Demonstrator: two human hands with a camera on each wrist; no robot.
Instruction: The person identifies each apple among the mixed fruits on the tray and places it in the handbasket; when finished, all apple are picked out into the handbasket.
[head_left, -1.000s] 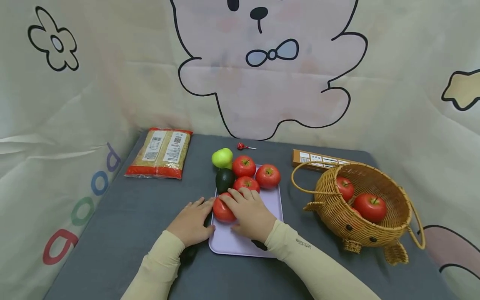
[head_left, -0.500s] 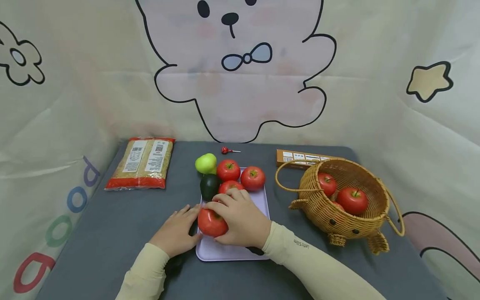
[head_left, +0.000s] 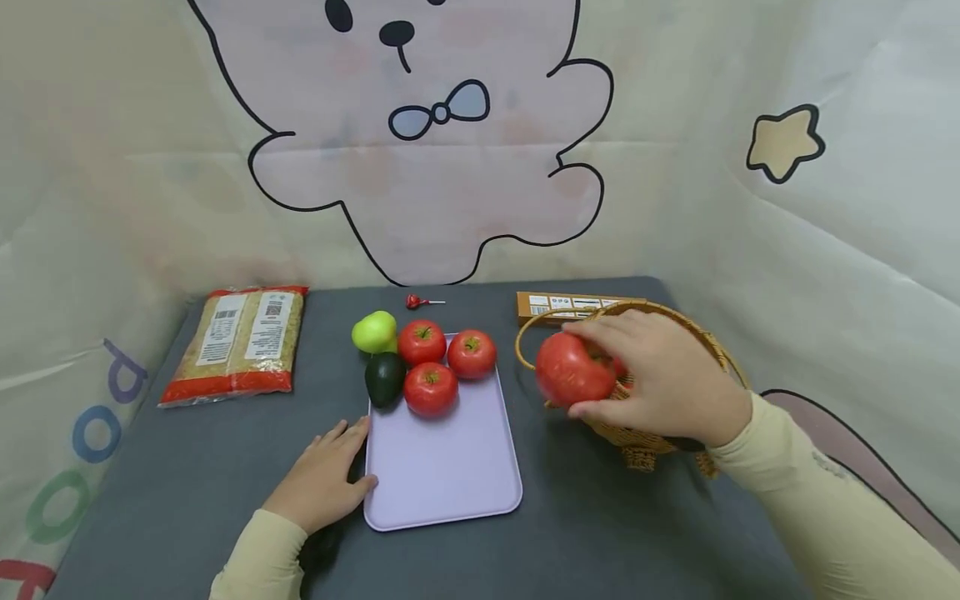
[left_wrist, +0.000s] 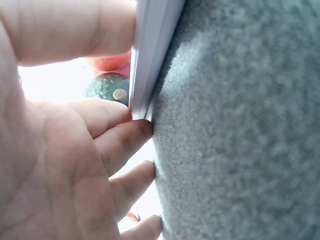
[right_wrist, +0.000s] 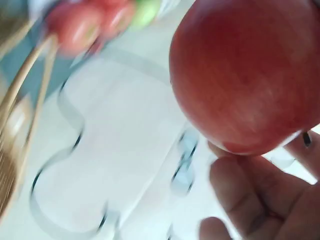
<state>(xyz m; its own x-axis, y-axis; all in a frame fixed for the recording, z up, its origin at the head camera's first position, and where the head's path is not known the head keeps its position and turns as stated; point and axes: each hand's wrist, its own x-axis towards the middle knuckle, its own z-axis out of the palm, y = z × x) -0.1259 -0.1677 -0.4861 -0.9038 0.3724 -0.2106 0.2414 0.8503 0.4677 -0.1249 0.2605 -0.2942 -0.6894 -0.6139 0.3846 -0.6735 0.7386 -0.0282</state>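
Note:
My right hand [head_left: 663, 379] grips a red tomato [head_left: 572, 369] in front of and above the wicker basket [head_left: 637, 437], hiding much of it. In the right wrist view the same tomato [right_wrist: 245, 75] fills the upper right, with fingers [right_wrist: 235, 192] curled below it. The left hand [head_left: 322, 475] lies with fingers extended along the left edge of the lilac tray [head_left: 442, 467]; in the left wrist view the thumb and a fingertip touch the tray's rim [left_wrist: 152, 50]. Tomatoes [head_left: 431, 389] sit on and by the tray's far end, beside a dark avocado [head_left: 386, 380].
A yellow-green fruit [head_left: 375, 332] stands behind the avocado. A red lollipop [head_left: 423, 302] lies near the back edge. A bag of grain [head_left: 238, 342] lies at the back left, and a long brown box [head_left: 558, 305] behind the basket.
My right hand has lifted the tomato off the tray's near left part and carried it right to the basket. The left hand has stayed at the tray's edge. The head view has turned right.

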